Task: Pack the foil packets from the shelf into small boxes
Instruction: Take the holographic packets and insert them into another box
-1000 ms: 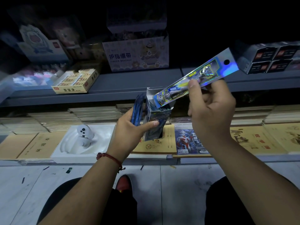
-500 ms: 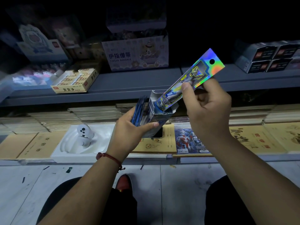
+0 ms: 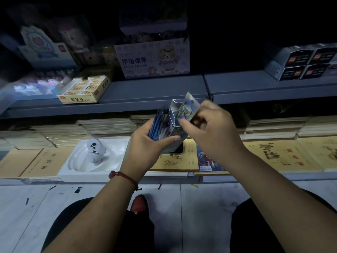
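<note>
My left hand (image 3: 147,148) grips a small silver box (image 3: 174,121) with its top flap open, together with a fan of blue foil packets (image 3: 158,123) held against the box's left side. A holographic foil packet (image 3: 187,108) stands in the box mouth, only its upper part showing. My right hand (image 3: 211,130) pinches that packet from the right, thumb at the box rim. Both hands hover above the lower shelf, in front of the grey upper shelf (image 3: 145,92).
Tan notebooks (image 3: 280,156) and a hero-print packet (image 3: 206,161) lie on the lower shelf, beside a white tray (image 3: 113,161) holding a white controller (image 3: 94,148). A yellow box (image 3: 82,90), a finger bandage carton (image 3: 155,59) and dark boxes (image 3: 300,63) stand above.
My right hand has pushed the holographic packet down into the box; a second ago most of it stuck out toward the upper right. The left hand held steady.
</note>
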Available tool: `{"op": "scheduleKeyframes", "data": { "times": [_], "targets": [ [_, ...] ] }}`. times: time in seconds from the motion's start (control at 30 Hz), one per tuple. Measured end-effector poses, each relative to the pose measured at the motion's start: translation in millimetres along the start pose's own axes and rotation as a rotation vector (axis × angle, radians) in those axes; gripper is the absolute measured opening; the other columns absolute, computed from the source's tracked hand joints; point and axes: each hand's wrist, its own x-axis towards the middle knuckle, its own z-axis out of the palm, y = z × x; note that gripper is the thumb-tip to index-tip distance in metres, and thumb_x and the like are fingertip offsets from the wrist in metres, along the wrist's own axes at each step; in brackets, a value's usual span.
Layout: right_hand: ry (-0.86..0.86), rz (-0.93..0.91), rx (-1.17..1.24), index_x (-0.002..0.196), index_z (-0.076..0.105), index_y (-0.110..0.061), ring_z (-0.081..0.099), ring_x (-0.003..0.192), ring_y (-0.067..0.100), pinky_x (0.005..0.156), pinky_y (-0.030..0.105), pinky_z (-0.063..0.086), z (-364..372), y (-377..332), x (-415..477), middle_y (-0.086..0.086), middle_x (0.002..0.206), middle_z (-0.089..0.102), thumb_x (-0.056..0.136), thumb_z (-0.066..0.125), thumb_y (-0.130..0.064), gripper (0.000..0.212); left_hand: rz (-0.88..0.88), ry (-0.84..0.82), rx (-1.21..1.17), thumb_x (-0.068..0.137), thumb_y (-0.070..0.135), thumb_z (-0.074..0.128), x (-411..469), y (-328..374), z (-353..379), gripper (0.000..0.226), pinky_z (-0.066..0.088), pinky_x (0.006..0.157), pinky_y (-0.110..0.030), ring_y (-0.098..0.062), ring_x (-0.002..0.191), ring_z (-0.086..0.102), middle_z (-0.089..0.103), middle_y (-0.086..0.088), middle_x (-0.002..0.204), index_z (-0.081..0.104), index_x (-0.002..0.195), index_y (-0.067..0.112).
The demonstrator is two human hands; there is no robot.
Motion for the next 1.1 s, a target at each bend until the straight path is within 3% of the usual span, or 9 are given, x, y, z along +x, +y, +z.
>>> {"op": "scheduleKeyframes", "data": {
  "times": [0.1,0.23,0.33,0.43,0.6,0.77,0.93,1.07,1.1],
  "targets": [
    [0.04,0.034,0.028,0.076,0.064,-0.018,0.047,0.062,0.009,0.058,0.026,0.037,-1.3,-2.2,-1.3,-0.006,0.074,0.051,0.091,0.072,-0.034,0.023,0.004,-0.006,0.029,0.072,0.034,0.088,0.3,-0.7,-0.6,0.045,0.058,0.092,-0.034,0.001,0.103,0.069,0.074,0.023,0.106,0.066,0.11,0.043],
    [0.239,-0.048,0.1,0.082,0.07,-0.011,0.042,0.048,0.008,0.053,0.017,0.032,-8.3,-8.3,1.4,-0.017,0.057,0.048,0.093,0.07,-0.016,0.012,0.002,-0.005,0.077,0.074,0.036,0.089,0.3,-3.0,-1.4,0.041,0.06,0.089,-0.036,0.001,0.1,0.07,0.074,0.024,0.104,0.066,0.105,0.049],
    [0.102,-0.08,-0.04,0.082,0.072,-0.014,0.046,0.052,0.001,0.051,0.026,0.043,0.3,-2.1,-2.4,-0.017,0.062,0.052,0.092,0.069,-0.017,0.011,0.012,-0.024,0.109,0.074,0.032,0.089,0.2,-4.9,0.8,0.044,0.06,0.088,-0.032,-0.001,0.098,0.07,0.074,0.019,0.103,0.068,0.112,0.039],
    [0.03,-0.082,-0.079,0.082,0.072,-0.019,0.057,0.063,0.008,0.058,0.037,0.052,2.5,1.8,-2.8,-0.012,0.071,0.061,0.09,0.066,-0.023,0.011,0.032,-0.046,0.145,0.075,0.034,0.088,1.3,-6.2,1.9,0.049,0.06,0.088,-0.034,-0.004,0.099,0.07,0.074,0.013,0.104,0.067,0.119,0.029],
    [0.092,-0.099,-0.108,0.083,0.076,-0.016,0.053,0.057,-0.001,0.054,0.011,0.039,-4.4,-3.9,-1.8,-0.011,0.068,0.063,0.089,0.073,-0.015,0.007,0.04,-0.02,0.157,0.074,0.039,0.088,1.3,-8.2,0.9,0.05,0.06,0.085,-0.032,-0.003,0.096,0.07,0.074,0.015,0.101,0.068,0.118,0.031],
    [0.078,-0.141,-0.123,0.083,0.08,-0.013,0.05,0.047,-0.005,0.052,0.01,0.044,-1.1,-6.0,-3.7,-0.014,0.058,0.058,0.089,0.073,-0.009,0.01,0.069,-0.018,0.234,0.074,0.039,0.088,0.1,-8.3,0.6,0.047,0.057,0.078,-0.02,0.001,0.091,0.069,0.073,0.017,0.096,0.068,0.116,0.031],
    [-0.01,-0.052,-0.096,0.095,0.08,-0.012,0.06,0.055,-0.009,0.052,0.015,0.05,-1.8,-6.1,-4.0,-0.003,0.074,0.075,0.096,0.066,-0.015,0.014,0.06,0.007,0.314,0.075,0.049,0.086,0.3,-12.1,-1.5,0.046,0.06,0.076,-0.028,0.001,0.089,0.069,0.072,0.021,0.094,0.065,0.115,0.04],
    [-0.031,-0.096,-0.128,0.092,0.079,-0.01,0.064,0.056,0.008,0.054,0.03,0.053,1.4,-10.2,-7.0,0.004,0.074,0.075,0.095,0.063,-0.011,0.017,0.064,0.047,0.355,0.073,0.054,0.084,0.6,-10.9,-2.3,0.046,0.055,0.072,-0.017,0.004,0.086,0.067,0.071,0.022,0.091,0.065,0.113,0.041],
    [-0.065,-0.1,-0.124,0.095,0.079,-0.01,0.061,0.053,0.006,0.052,0.026,0.051,1.2,-12.2,-7.9,0.004,0.075,0.075,0.095,0.062,-0.011,0.017,0.059,0.049,0.353,0.073,0.053,0.084,0.9,-10.0,-2.3,0.045,0.053,0.07,-0.014,0.005,0.085,0.067,0.071,0.023,0.09,0.065,0.111,0.041]
  ]
}}
